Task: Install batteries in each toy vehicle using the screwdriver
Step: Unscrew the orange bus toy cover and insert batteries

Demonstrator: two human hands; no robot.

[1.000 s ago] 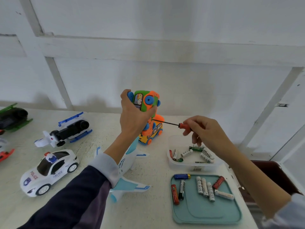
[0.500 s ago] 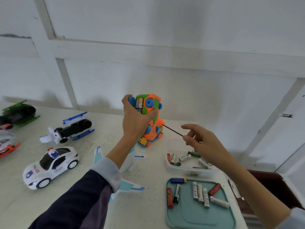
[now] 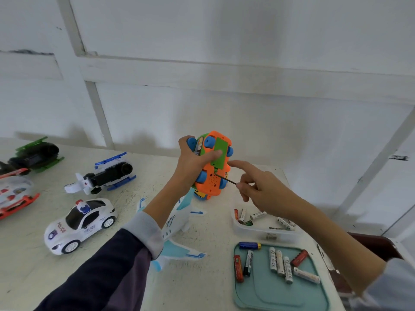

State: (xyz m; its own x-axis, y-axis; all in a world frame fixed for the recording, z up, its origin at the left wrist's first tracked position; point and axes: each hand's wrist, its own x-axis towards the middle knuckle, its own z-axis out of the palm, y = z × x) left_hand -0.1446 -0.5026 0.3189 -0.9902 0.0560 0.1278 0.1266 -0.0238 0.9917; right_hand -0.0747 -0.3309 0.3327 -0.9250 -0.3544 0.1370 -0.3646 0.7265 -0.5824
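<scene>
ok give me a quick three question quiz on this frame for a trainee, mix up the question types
1. True or false: the left hand holds the orange toy vehicle with its underside toward the camera.
2. Where does the tip of the screwdriver sit? A) on the police car B) just below the green battery cover C) in the teal tray
3. Fill in: loose batteries lie in the teal tray and in the clear ____ behind it.

Key: 1 true. 2 B. 3 tub; the right hand holds the screwdriver above it.
</scene>
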